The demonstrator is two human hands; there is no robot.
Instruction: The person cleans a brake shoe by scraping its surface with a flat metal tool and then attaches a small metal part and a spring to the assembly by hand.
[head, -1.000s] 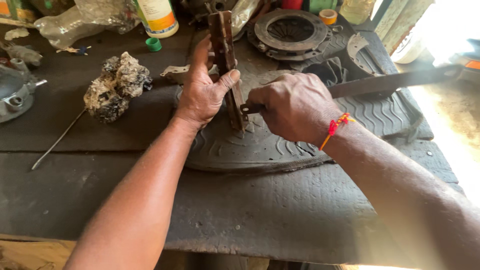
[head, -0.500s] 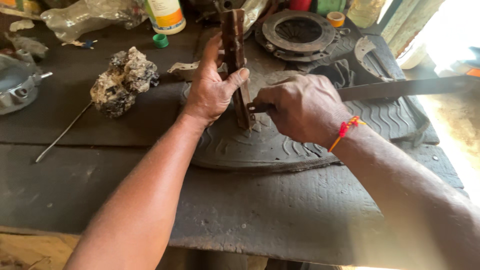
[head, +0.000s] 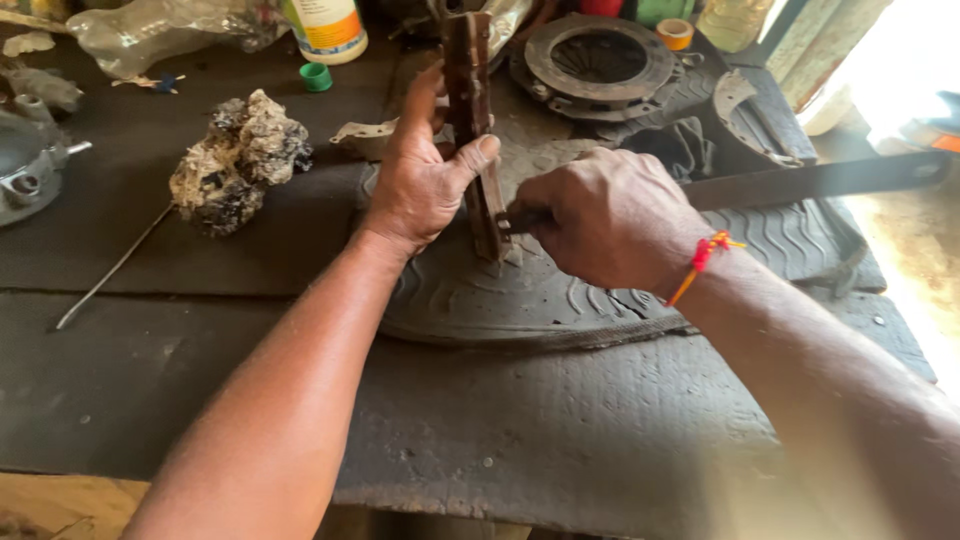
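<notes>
1. Two big surfaces carry everything: a dark workbench and, lying on it, a worn slab of tyre rubber with wavy tread, used as a pad. Neither has shifted over the last second; only the view has drawn closer and tipped a little to the left.
2. A round clutch plate lies at the back, a long flat metal bar stretches off to the right, and a grey metal housing sits at the left edge.
3. The left hand holds a rusty brown metal strip upright on the rubber pad; the thumb presses its right face and the fingers wrap behind it. The grip matches the earlier views, so the strip is being kept steady while it is worked.
4. The right hand, with a red thread at the wrist, is closed in a fist round a thin dark tool whose tip meets the strip low down. What kind of tool it is cannot be told. It has stayed at the same spot, which suggests continued work on one point.
5. A dirty crumpled rag lies well left of the hands.
6. A thin metal rod and a small green cap are the smallest pieces.
</notes>
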